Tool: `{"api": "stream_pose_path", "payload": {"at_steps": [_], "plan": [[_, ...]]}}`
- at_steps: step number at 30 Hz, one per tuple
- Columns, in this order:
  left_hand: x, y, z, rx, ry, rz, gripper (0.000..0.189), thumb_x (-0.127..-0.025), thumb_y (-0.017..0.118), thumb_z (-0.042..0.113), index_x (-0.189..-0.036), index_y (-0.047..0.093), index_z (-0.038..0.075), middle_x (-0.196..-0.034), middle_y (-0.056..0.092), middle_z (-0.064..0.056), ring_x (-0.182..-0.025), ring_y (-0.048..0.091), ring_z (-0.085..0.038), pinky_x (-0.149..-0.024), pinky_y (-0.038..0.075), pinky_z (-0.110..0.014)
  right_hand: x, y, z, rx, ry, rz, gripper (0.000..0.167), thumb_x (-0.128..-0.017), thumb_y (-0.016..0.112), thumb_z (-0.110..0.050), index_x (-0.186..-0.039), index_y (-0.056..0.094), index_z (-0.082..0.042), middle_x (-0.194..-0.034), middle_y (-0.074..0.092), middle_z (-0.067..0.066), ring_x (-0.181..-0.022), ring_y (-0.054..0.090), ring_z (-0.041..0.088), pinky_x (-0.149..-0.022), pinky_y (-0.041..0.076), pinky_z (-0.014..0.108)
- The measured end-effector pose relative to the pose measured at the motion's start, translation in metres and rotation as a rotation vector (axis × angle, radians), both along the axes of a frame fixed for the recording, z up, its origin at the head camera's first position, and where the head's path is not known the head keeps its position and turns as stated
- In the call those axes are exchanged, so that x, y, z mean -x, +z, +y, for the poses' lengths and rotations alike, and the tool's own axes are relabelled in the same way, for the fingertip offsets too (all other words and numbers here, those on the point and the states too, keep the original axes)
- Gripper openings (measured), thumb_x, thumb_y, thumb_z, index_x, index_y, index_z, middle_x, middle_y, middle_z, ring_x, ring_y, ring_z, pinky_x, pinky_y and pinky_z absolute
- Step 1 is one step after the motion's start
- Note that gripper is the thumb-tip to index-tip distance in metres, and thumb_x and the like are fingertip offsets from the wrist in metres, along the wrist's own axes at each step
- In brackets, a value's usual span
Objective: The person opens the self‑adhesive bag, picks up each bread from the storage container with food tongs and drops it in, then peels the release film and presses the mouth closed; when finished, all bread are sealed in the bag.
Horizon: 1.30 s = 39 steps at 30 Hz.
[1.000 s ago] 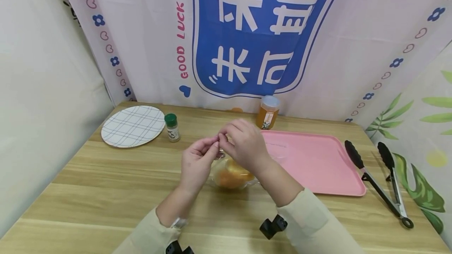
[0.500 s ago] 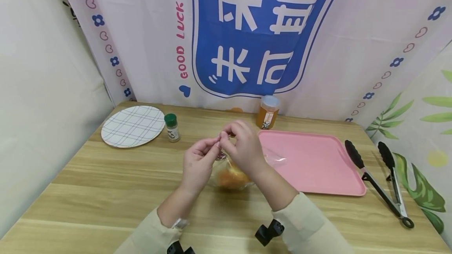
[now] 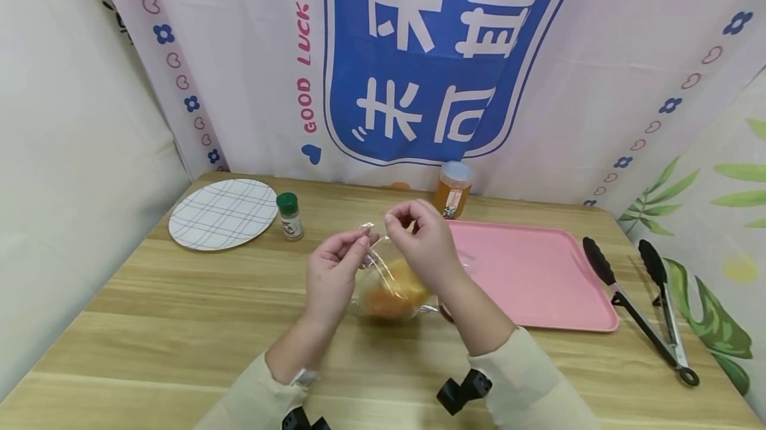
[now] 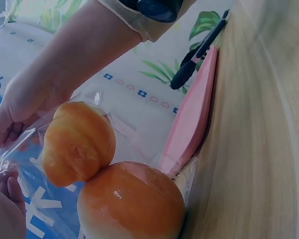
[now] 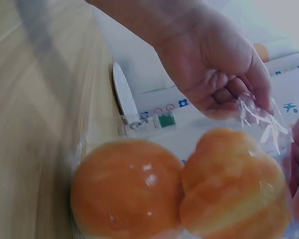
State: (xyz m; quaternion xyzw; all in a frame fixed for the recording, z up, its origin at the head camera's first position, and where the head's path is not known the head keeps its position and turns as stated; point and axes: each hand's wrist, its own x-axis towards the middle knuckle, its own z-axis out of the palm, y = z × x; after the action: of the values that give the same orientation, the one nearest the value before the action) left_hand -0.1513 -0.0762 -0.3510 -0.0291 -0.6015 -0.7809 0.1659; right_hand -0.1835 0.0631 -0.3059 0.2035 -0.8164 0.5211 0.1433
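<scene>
A clear plastic bag (image 3: 383,272) with bread in it stands at the middle of the table, between both hands. Inside are a round golden bun (image 4: 132,201) and a lumpy, twisted-looking roll (image 4: 79,144), side by side. My left hand (image 3: 334,274) pinches the crinkled film at the bag's top between thumb and fingers. My right hand (image 3: 426,240) grips the top film on the other side, thumb against curled fingers. In the right wrist view, the gathered plastic sticks out past the left fingertips (image 5: 261,94). The film stretches between the two hands above the bread.
A pink tray (image 3: 532,277) lies right of the bag, with black-tipped tongs (image 3: 637,314) beyond it. At the back stands an orange jar with a pale lid (image 3: 453,191). A green-capped shaker (image 3: 290,216) is beside a checked white plate (image 3: 224,214) at the left.
The fingertips of both hands were together at the bag's top; now the right hand has shifted right, leaving a gap. Clear film shows between them, and the left hand has barely moved.
</scene>
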Motion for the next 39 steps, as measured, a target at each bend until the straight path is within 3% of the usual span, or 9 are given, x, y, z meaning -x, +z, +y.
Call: {"api": "stream_pose_path", "payload": {"at_steps": [5,10,17,27,33,39], "plan": [[0.0,0.003,-0.003,0.002,0.016,-0.007,0.018,-0.092,0.062,-0.001,-0.106,0.063,-0.012,-0.095,0.077,-0.004,-0.086,0.073,-0.005,-0.073,0.059,-0.017,0.002,0.003,0.008,-0.001,0.004,-0.006,0.008,-0.089,0.068,-0.011,-0.09,0.068,-0.003,-0.089,0.064,0.009,-0.087,0.054,0.017,-0.075,0.044,0.024],[0.002,0.005,-0.005,-0.023,0.023,0.006,0.018,-0.092,0.061,-0.004,-0.107,0.062,-0.015,-0.092,0.076,0.003,-0.084,0.073,-0.006,-0.084,0.06,-0.023,0.004,0.001,0.019,0.036,-0.044,0.035,0.007,-0.086,0.069,-0.007,-0.088,0.068,0.0,-0.087,0.065,0.012,-0.084,0.053,0.017,-0.074,0.043,0.024],[0.003,0.006,-0.006,-0.02,0.02,-0.006,0.019,-0.093,0.059,-0.003,-0.109,0.062,-0.014,-0.086,0.076,0.005,-0.082,0.073,-0.006,-0.082,0.061,-0.028,0.004,-0.001,0.035,0.086,-0.114,0.054,0.008,-0.087,0.068,-0.007,-0.086,0.068,0.001,-0.088,0.064,0.013,-0.084,0.052,0.014,-0.074,0.045,0.024],[0.004,0.008,-0.011,-0.039,0.022,-0.013,0.019,-0.094,0.058,-0.002,-0.109,0.061,-0.013,-0.084,0.076,0.004,-0.079,0.074,-0.009,-0.077,0.062,-0.023,0.003,-0.003,0.063,0.193,-0.247,0.041,0.008,-0.087,0.069,-0.006,-0.087,0.069,0.002,-0.086,0.064,-0.006,-0.08,0.05,0.007,-0.07,0.043,0.017],[0.005,0.008,-0.011,-0.017,0.036,-0.026,0.021,-0.094,0.059,-0.002,-0.112,0.061,-0.012,-0.087,0.077,0.002,-0.081,0.073,-0.008,-0.077,0.061,-0.022,0.003,-0.005,0.081,0.231,-0.337,0.004,0.011,-0.089,0.069,-0.011,-0.087,0.069,0.0,-0.077,0.062,-0.019,-0.074,0.05,0.006,-0.062,0.042,0.017],[0.007,0.008,-0.012,-0.018,0.024,-0.037,0.019,-0.095,0.058,0.0,-0.112,0.062,-0.01,-0.084,0.076,0.007,-0.077,0.074,-0.01,-0.077,0.062,-0.025,0.001,-0.008,0.1,0.292,-0.389,-0.037,0.013,-0.09,0.067,-0.01,-0.092,0.068,0.003,-0.073,0.061,-0.024,-0.069,0.048,0.004,-0.056,0.04,0.015]]}}
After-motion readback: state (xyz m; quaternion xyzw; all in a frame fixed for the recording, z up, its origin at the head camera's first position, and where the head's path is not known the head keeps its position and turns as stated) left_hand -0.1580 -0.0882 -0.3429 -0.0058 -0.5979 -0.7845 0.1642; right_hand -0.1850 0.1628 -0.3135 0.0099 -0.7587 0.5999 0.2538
